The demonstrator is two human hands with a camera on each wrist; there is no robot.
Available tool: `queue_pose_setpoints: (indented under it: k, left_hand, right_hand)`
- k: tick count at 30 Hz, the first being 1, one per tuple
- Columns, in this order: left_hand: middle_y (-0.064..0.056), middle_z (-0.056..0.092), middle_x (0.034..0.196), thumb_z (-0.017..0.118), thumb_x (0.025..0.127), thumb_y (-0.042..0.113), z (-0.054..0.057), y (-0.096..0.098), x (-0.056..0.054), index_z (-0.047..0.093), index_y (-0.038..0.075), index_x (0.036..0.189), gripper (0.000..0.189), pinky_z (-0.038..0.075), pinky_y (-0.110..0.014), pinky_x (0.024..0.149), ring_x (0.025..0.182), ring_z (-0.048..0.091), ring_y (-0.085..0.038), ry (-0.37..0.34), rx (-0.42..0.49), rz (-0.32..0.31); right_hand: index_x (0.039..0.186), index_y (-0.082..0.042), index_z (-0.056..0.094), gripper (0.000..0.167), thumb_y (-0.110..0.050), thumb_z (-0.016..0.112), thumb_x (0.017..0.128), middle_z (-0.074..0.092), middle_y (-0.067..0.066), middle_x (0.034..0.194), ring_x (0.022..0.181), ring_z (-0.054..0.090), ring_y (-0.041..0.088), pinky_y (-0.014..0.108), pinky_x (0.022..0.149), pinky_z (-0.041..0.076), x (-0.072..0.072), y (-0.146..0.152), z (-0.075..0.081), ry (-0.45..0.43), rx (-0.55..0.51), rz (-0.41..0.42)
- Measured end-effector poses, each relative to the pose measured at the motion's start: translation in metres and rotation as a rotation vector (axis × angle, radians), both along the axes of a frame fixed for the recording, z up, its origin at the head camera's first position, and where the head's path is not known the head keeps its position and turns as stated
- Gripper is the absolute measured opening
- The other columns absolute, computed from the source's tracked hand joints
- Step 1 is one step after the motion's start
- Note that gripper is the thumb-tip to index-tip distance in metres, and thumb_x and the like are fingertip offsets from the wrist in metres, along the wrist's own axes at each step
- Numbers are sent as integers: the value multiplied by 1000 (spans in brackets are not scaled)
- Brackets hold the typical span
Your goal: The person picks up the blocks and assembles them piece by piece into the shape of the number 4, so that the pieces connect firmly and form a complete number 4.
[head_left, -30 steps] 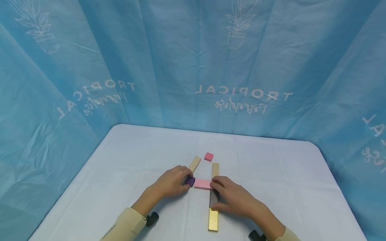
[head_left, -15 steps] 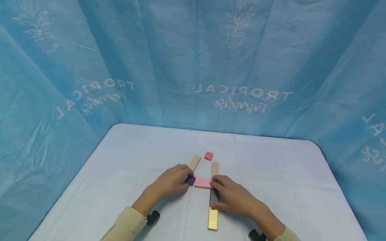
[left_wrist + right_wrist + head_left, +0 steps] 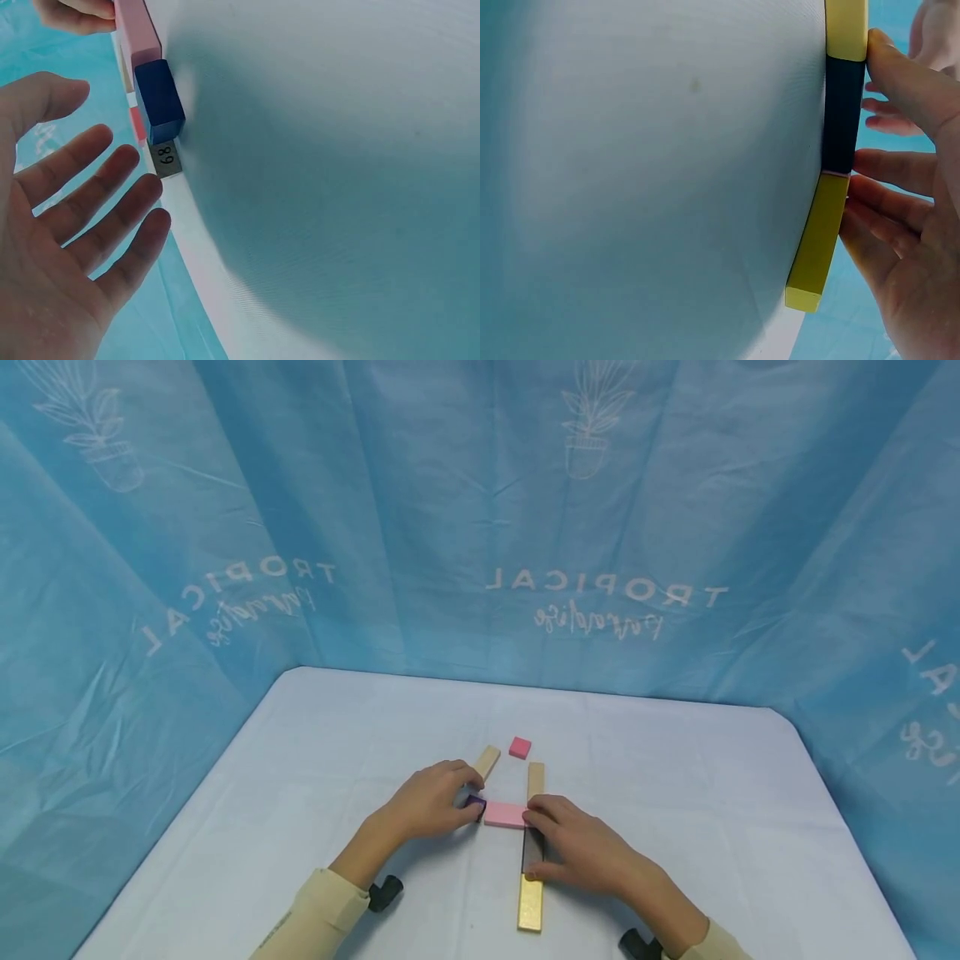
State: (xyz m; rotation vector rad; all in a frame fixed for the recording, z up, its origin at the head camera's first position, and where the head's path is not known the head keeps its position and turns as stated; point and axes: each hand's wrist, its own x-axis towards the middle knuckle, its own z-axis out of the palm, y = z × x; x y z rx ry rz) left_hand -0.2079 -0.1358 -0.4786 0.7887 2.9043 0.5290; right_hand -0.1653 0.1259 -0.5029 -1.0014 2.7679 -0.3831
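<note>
In the head view my left hand (image 3: pixel 431 802) hovers around a small dark purple block (image 3: pixel 480 803), partly hiding it. The left wrist view shows that hand's fingers spread and apart from this block (image 3: pixel 159 101); a grey block (image 3: pixel 166 159) marked with digits adjoins it. A pink block (image 3: pixel 504 815) lies between the purple block and an upright row. Over that row rests my right hand (image 3: pixel 588 847), its fingertips and thumb touching around a dark grey block (image 3: pixel 533 847). A gold block (image 3: pixel 529 906) forms the row's near end, a pale wooden block (image 3: pixel 536 779) its far end.
Another pale wooden block (image 3: pixel 489 760) slants behind the left hand. Farther back sits a small pink square block (image 3: pixel 520 747). White cloth covers the table (image 3: pixel 360 718), with blue curtains (image 3: pixel 450 527) along its back and sides.
My left hand has risen slightly, and its thumb has shifted over the purple block's near side, its fingers loosened. The right hand and the row of blocks look unmoved.
</note>
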Motion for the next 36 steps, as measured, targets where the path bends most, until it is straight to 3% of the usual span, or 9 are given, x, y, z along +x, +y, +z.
queue_pose_setpoints:
  k: [15, 22, 36]
  left_hand:
    - [7, 62, 112, 67, 87, 32, -6, -1, -5, 69, 20, 107, 23, 48, -36, 90, 106, 58, -13, 43, 37, 41]
    - [6, 62, 110, 67, 88, 28, -6, -3, -8, 69, 18, 106, 21, 49, -33, 88, 103, 58, -11, 104, 59, 52]
    - [1, 62, 115, 66, 89, 26, 4, 16, -34, 68, 16, 111, 25, 47, -37, 91, 107, 58, -15, 75, 64, 110]
  right_hand:
    - [141, -16, 49, 83, -71, 57, 79, 39, 0, 143, 130, 37, 17, 41, 99, 42, 1, -1, 1, 17, 5, 2]
    - [140, -16, 50, 81, -69, 60, 79, 40, 0, 143, 130, 38, 16, 40, 99, 42, 1, -2, 3, 12, 3, -1]
    - [140, -16, 50, 82, -70, 58, 79, 40, 0, 142, 128, 39, 17, 40, 99, 42, 1, -1, 3, 22, -12, 13]
